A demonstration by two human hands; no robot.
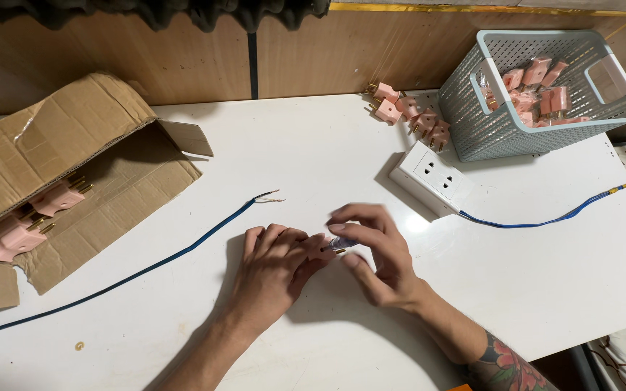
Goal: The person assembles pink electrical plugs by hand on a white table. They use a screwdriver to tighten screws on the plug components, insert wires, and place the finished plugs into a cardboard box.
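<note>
Seen from the head camera looking down on a white tabletop point(313, 145), two bare hands meet near the middle. The left hand point(273, 271) lies knuckles up, its fingers curled around a small pink plastic plug point(322, 248) whose brass prongs poke out toward the right. The right hand point(374, 253) arches over the same spot, thumb and fingertips pinching a small bluish part point(342, 243) against the plug; motion blur makes it hard to tell what that part is. Just beyond the hands, a long blue cable point(146, 268) runs off to the left, its bare wire end lying free on the table. Farther right sits a white socket block point(432, 177) with its own blue cord point(545, 219). At the left, an open brown cardboard box point(59, 137) holds more pink plugs. At the upper right, a grey-blue plastic mesh basket point(501, 134) holds bagged pink plugs, with a loose cluster of pink plugs point(411, 116) beside it.
</note>
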